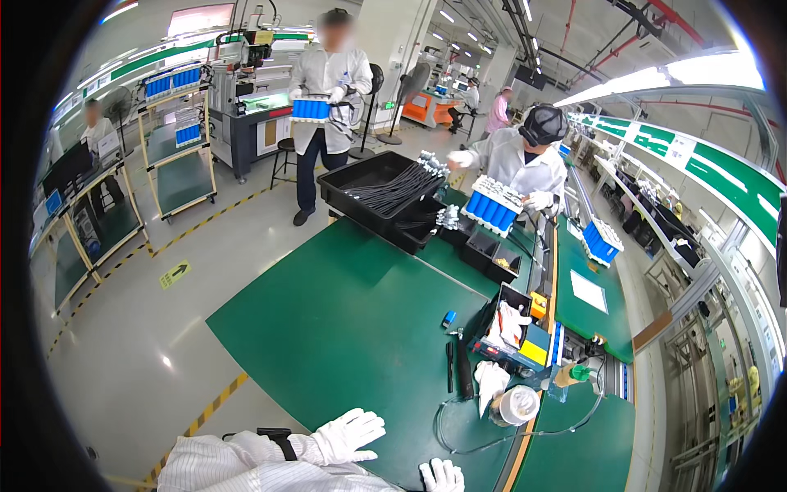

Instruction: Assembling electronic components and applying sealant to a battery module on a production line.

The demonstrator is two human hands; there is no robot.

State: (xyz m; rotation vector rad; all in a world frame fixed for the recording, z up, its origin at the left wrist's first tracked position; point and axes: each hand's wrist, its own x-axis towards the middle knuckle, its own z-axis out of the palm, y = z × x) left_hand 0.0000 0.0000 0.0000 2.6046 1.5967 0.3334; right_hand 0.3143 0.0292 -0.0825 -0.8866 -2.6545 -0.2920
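My left hand (348,436), in a white glove, lies flat near the front edge of the green work table (352,328), fingers stretched out and nothing held. Lower down, my right hand (443,476), also gloved in white, is partly cut off by the picture's bottom edge; its visible fingers are apart and hold nothing. To the right of them a round tub wrapped in clear plastic (516,406) stands beside a crumpled white cloth (491,384). A black handheld tool (465,369) and a thin black pen-like tool (449,366) lie farther off, with a small blue object (448,319) beyond.
A black box with gloves or cloths (510,324) stands on the right. Black trays of cables (385,197) sit at the far end. One person (520,156) handles a blue cell pack (492,207); another (328,74) carries one. A thin hose (492,449) loops across the right edge.
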